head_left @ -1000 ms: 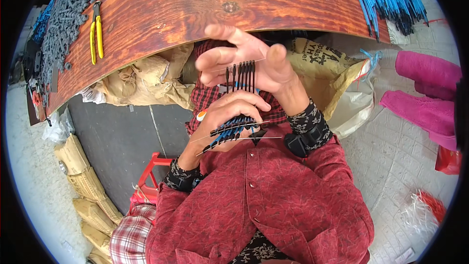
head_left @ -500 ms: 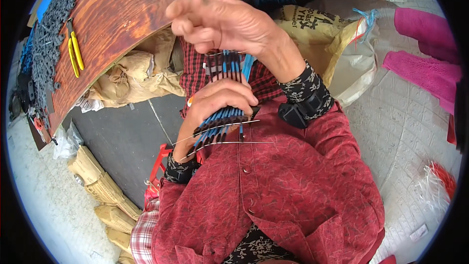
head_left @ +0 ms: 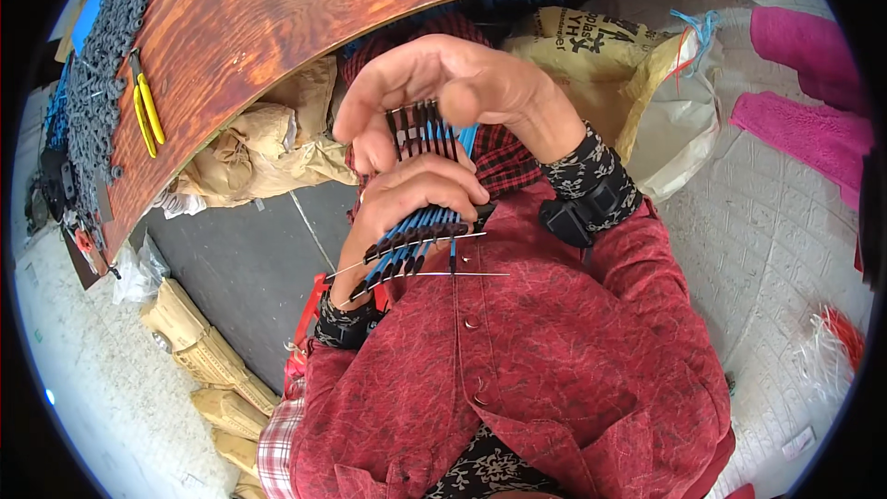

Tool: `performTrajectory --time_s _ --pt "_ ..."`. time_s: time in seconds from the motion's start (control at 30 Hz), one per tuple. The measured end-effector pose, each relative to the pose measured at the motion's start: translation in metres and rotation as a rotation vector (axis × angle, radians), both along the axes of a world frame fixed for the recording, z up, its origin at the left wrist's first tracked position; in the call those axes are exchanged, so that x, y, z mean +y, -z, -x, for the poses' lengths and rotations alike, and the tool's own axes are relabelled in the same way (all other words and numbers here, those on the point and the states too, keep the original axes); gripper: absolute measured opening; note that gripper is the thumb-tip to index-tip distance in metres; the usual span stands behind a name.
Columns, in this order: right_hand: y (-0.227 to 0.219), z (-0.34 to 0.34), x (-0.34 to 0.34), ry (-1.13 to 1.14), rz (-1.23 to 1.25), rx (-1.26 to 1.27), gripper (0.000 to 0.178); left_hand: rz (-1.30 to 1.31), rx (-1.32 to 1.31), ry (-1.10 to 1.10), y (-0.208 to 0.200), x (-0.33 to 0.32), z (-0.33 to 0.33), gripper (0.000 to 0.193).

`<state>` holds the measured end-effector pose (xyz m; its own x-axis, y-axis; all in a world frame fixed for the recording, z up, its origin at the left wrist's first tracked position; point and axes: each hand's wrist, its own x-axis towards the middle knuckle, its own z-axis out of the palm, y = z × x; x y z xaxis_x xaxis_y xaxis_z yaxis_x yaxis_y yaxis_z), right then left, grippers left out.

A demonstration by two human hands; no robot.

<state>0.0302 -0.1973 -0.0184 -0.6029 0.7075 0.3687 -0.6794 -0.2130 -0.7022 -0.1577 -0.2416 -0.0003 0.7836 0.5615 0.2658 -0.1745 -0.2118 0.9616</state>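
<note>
My left hand (head_left: 413, 192) is closed around a bundle of thin blue rods with black ends (head_left: 420, 222) in front of my chest. Two thin metal wires (head_left: 467, 273) run crosswise at the near ends of the rods. Black tips (head_left: 425, 127) stick out beyond the far side of the left fist. Over these tips arches my right hand (head_left: 443, 83), its thumb apart from the curved fingers. Nothing shows in its grasp, though some fingertips are partly hidden behind the rods.
A curved wooden table (head_left: 249, 28) spans the far side, carrying yellow-handled pliers (head_left: 147, 114) and a heap of grey ring-like parts (head_left: 92, 106). Below it lie crumpled brown paper (head_left: 268, 152) and an open sack (head_left: 647, 83). Pink cloths (head_left: 799, 134) are at right, flattened cartons (head_left: 208, 351) at left.
My right hand has come down from above the bundle and turned, so that it now curves around the far tips. The left hand keeps its hold in nearly the same place.
</note>
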Motion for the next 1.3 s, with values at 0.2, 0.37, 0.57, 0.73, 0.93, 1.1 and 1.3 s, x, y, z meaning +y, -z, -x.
performTrajectory --time_s 0.2,0.37,0.57,0.73,0.93,1.1,1.3 --pt "0.003 0.015 -0.005 -0.103 0.225 0.153 0.068 -0.01 -0.031 0.036 0.006 0.001 0.007 0.021" --pt "-0.006 0.014 -0.007 -0.056 0.26 0.039 0.058 0.062 0.036 0.036 -0.011 -0.006 0.002 0.056" --pt "-0.022 0.01 -0.007 0.262 0.345 -0.236 0.061 0.017 -0.036 0.128 -0.002 -0.006 0.006 0.018" --pt "0.008 -0.002 -0.009 0.259 0.372 -0.181 0.06 -0.044 -0.009 0.202 0.003 -0.013 0.014 0.016" --pt "0.107 0.043 -0.073 -0.009 -0.062 -0.481 0.026 -0.134 -0.018 0.217 -0.003 -0.01 0.011 0.019" --pt "0.073 0.036 -0.048 -0.205 -0.02 -0.553 0.029 -0.056 -0.066 0.137 -0.024 -0.016 0.02 0.019" --pt "0.022 0.01 -0.024 -0.266 -0.16 -0.473 0.043 -0.088 -0.163 0.325 -0.046 0.012 0.039 0.025"
